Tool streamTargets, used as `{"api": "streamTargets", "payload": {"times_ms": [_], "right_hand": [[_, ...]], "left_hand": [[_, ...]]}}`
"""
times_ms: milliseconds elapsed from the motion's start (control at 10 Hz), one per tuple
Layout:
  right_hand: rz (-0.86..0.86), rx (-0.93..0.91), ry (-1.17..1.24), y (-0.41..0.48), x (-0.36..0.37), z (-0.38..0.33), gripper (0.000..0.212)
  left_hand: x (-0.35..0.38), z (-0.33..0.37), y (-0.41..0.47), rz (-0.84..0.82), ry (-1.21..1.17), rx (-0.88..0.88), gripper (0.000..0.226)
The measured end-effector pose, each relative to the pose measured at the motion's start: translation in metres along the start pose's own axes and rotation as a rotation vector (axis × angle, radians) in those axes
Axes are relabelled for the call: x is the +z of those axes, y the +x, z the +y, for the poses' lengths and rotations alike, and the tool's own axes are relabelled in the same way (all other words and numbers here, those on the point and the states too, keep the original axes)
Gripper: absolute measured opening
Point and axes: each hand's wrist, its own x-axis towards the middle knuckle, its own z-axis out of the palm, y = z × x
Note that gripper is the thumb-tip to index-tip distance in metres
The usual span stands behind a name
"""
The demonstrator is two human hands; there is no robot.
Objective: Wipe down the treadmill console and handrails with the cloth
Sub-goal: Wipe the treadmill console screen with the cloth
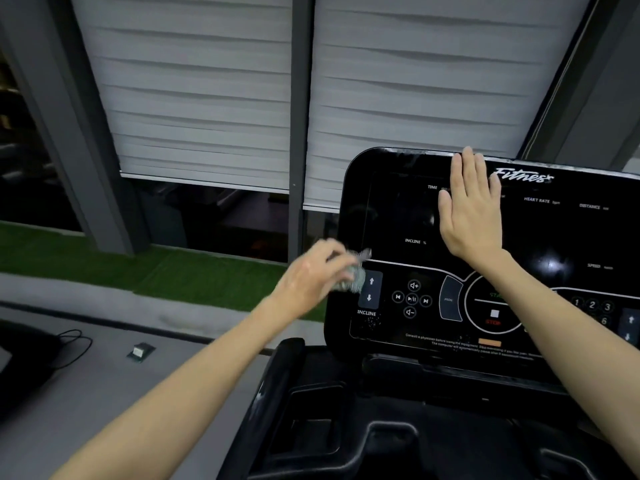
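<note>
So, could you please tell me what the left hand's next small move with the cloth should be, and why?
Probably a short sweep rightward over the button panel. The left hand grips the cloth at the console's left edge, beside the INCLINE arrows, so the media buttons lie just ahead; the right hand rests flat on the display above, out of that path.

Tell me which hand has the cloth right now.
The left hand: it grips the crumpled cloth at the left edge of the console. The right hand lies flat on that console, holding nothing.
</note>
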Motion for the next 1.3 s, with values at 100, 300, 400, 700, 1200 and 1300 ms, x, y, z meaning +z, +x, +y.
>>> {"api": "streamTargets", "payload": {"times_ms": [100, 300, 400, 700, 1200, 1300], "right_hand": [[0.003, 0.000, 0.005, 0.001, 0.000, 0.000, 0.059], [0.007, 0.001, -0.005, 0.003, 0.001, 0.000, 0.058], [0.010, -0.004, 0.001, 0.002, 0.001, -0.001, 0.058], [0.006, -0.005, 0.000, 0.000, 0.001, 0.000, 0.058], [0.002, 0.000, 0.014, 0.001, 0.003, 0.000, 0.058], [0.003, -0.001, 0.004, -0.001, 0.003, 0.000, 0.058]], "left_hand": [[-0.019, -0.023, 0.064, 0.132, 0.032, -0.099, 0.032], [-0.022, -0.025, 0.085, 0.176, 0.046, -0.131, 0.025], [-0.002, -0.006, 0.018, 0.126, 0.013, -0.086, 0.025], [0.038, 0.033, -0.085, -0.130, -0.069, 0.100, 0.017], [0.031, 0.027, -0.045, 0.009, -0.124, 0.006, 0.021], [0.047, 0.041, -0.092, -0.102, -0.173, 0.034, 0.019]]}}
